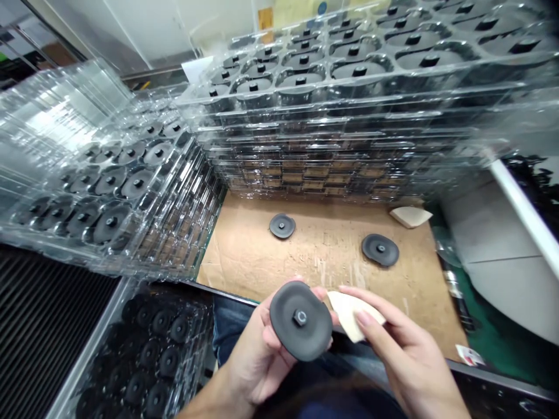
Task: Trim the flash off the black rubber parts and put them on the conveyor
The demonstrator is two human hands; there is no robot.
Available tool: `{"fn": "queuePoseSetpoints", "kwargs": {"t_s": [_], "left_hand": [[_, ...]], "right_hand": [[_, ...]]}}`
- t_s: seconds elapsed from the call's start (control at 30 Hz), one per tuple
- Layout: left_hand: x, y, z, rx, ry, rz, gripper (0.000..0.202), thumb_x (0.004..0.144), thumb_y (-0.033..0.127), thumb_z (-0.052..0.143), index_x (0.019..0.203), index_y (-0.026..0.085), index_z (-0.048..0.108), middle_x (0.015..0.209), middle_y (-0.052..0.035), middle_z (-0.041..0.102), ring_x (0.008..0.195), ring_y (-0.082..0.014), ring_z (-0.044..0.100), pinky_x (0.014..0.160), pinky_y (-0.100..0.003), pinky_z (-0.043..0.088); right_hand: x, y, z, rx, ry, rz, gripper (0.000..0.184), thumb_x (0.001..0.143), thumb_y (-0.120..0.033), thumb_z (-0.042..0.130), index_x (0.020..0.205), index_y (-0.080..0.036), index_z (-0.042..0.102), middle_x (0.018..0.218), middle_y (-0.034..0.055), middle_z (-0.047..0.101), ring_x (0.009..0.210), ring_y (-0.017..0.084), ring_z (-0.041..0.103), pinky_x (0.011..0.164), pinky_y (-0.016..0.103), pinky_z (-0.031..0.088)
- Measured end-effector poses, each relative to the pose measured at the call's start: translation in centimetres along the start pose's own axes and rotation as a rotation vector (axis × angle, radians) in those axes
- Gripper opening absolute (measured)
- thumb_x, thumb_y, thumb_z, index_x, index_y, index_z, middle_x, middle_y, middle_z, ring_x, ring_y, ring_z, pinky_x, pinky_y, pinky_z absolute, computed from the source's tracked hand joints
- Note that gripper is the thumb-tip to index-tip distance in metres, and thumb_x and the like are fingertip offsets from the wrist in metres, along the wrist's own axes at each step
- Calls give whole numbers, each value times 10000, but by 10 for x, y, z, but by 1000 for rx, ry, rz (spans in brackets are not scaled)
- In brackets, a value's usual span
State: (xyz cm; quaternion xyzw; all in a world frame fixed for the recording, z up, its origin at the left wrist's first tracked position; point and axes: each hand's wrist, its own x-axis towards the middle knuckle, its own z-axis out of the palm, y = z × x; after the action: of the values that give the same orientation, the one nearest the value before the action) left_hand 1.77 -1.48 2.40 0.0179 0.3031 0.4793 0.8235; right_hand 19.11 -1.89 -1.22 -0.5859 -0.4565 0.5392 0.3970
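Note:
A dark grey, rounded disc-like part with a short central stub (301, 321) is held by its edge in my left hand (257, 361), its stub side facing up at me. My right hand (406, 349) pinches a cream wedge-shaped sponge (353, 313) between thumb and fingers, close beside the disc's right edge. Whether the sponge touches the disc I cannot tell. Two similar dark discs lie on the cardboard sheet (323, 262) beyond my hands: one disc (282, 226) left of centre, the other disc (380, 250) to the right.
A second cream wedge (411, 216) lies at the cardboard's far right corner. Tall stacks of clear plastic trays filled with dark discs stand behind (305, 116) and at the left (157, 192). Another filled tray (144, 355) sits low at the left. A grey-white bin (502, 250) borders the right.

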Motion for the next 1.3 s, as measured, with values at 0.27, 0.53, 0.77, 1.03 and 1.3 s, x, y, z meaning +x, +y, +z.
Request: {"fn": "queuePoseSetpoints", "kwargs": {"t_s": [0.27, 0.53, 0.77, 1.03, 1.3], "left_hand": [[0, -1, 0, 6, -51, 31, 574, 481, 342, 798, 1020, 229, 637, 1086, -72, 645, 907, -238, 640, 740, -292, 532], [0, -7, 4, 195, 133, 128, 584, 433, 343, 822, 974, 207, 650, 987, -65, 674, 919, -219, 608, 840, -298, 455], [-2, -7, -1, 189, 124, 194, 542, 417, 351, 818, 929, 237, 683, 924, -33, 698, 986, -236, 595, 932, -319, 407], [1, 4, -2, 98, 69, 166, 588, 349, 281, 847, 915, 260, 687, 948, -8, 718, 828, -173, 656, 771, -231, 495], [0, -3, 2, 47, -9, -32, 296, 681, 225, 690, 972, 176, 669, 934, -30, 709, 884, -150, 630, 836, -215, 446]], "right_hand": [[4, -8, -7, -139, 86, -161, 261, 815, -358, 560, 1046, -257, 628, 1020, 29, 670, 893, 183, 645, 716, 206, 536], [-4, -70, 23, -451, -47, -758, 319, 848, -161, 469, 1160, -203, 522, 953, 45, 647, 815, 167, 611, 707, 272, 502], [8, -80, 42, -544, -263, -808, 254, 846, -114, 402, 1020, -145, 584, 782, 40, 635, 655, 157, 556, 598, 294, 450], [0, -81, 15, -587, -348, -707, 243, 852, -100, 411, 986, -216, 578, 735, -10, 630, 627, 125, 571, 610, 237, 451], [26, -85, 12, -569, -397, -929, 302, 894, -152, 352, 945, -230, 640, 680, 9, 578, 604, 145, 482, 577, 288, 366]]}}
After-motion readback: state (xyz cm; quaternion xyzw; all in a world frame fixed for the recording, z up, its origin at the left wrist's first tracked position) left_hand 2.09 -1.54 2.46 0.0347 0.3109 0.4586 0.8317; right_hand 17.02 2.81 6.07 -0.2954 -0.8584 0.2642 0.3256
